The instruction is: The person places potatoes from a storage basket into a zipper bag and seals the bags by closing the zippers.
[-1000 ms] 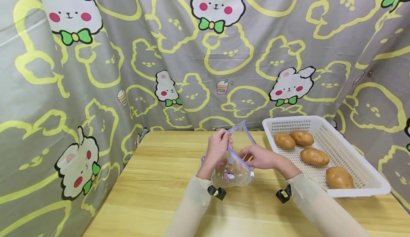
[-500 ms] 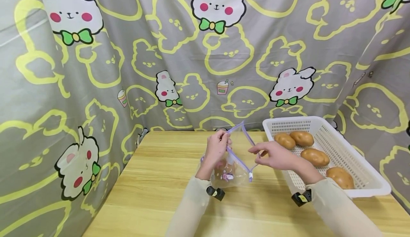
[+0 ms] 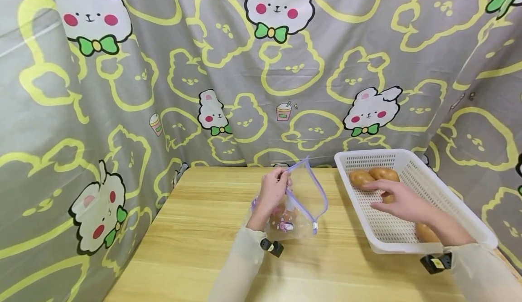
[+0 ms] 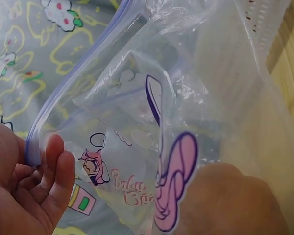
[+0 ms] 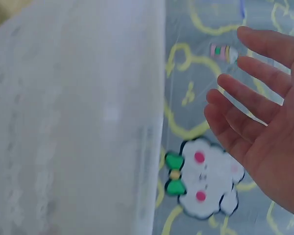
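Observation:
My left hand [image 3: 272, 191] pinches the purple zip edge of a clear printed zip bag [image 3: 301, 230], which stands on the table with its mouth spread. Inside it lies a brown potato [image 4: 230, 203], seen through the plastic in the left wrist view. My right hand [image 3: 403, 202], fingers spread and slightly bent, hovers over the white plastic basket [image 3: 387, 235] and holds nothing. Two potatoes [image 3: 383, 174] lie at the basket's back. A third potato [image 3: 389, 197] is mostly hidden behind my right hand, and the front potato [image 3: 425, 233] is partly covered by my forearm.
The wooden table [image 3: 195, 229] extends left of the bag and in front of it. A grey cartoon-print curtain [image 3: 244, 80] hangs behind and along both sides. The basket's wall [image 5: 103, 117] fills much of the right wrist view.
My right hand has come out of the bag's mouth and moved right, over the basket. My left hand keeps its pinch on the bag, shifting slightly left.

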Available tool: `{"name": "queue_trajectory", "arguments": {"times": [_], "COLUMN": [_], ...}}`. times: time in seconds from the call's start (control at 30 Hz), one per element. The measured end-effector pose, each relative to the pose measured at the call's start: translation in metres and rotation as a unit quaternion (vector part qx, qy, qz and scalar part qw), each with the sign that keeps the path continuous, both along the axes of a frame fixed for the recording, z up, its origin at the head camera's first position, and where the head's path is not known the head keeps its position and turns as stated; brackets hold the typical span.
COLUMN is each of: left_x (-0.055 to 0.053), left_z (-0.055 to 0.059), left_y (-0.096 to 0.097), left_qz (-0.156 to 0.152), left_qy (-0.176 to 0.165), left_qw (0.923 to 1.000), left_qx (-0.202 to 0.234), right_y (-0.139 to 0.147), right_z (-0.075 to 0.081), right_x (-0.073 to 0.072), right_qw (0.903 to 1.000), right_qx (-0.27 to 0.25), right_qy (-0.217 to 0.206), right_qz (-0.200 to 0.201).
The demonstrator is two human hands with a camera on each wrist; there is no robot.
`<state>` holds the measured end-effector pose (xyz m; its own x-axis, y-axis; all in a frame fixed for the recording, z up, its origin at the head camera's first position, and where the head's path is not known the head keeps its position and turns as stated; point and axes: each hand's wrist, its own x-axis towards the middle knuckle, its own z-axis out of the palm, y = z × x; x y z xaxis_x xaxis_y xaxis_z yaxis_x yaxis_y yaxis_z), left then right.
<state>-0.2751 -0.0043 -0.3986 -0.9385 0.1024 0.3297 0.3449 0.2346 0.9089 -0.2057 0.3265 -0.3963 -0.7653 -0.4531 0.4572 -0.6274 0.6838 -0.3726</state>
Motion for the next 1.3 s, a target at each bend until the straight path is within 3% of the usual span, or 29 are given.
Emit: {"name": "queue_trajectory", "arguments": {"times": [0.27, 0.67, 0.87, 1.3], "left_x": [0.001, 0.0, 0.0, -0.002], "left_z": [0.001, -0.002, -0.002, -0.004], "left_y": [-0.003, -0.007, -0.007, -0.007], "left_qz": [0.0, 0.009, 0.007, -0.003], "left_qy": [-0.001, -0.008, -0.005, -0.011], "left_qw": [1.0, 0.9997, 0.9997, 0.9999], "left_qx": [-0.004, -0.02, -0.021, -0.006], "right_y": [0.044, 0.089, 0.104, 0.126], "right_z": [-0.01, -0.036, -0.052, -0.069], "right_x": [0.011, 0.01, 0.011, 0.012], "right_qw": [0.9968, 0.9938, 0.9935, 0.9928], "right_qx": [0.013, 0.049, 0.055, 0.035], "right_qy": [-0.028, -0.002, -0.011, -0.092], "right_qz": [-0.074, -0.099, -0.099, -0.068]}}
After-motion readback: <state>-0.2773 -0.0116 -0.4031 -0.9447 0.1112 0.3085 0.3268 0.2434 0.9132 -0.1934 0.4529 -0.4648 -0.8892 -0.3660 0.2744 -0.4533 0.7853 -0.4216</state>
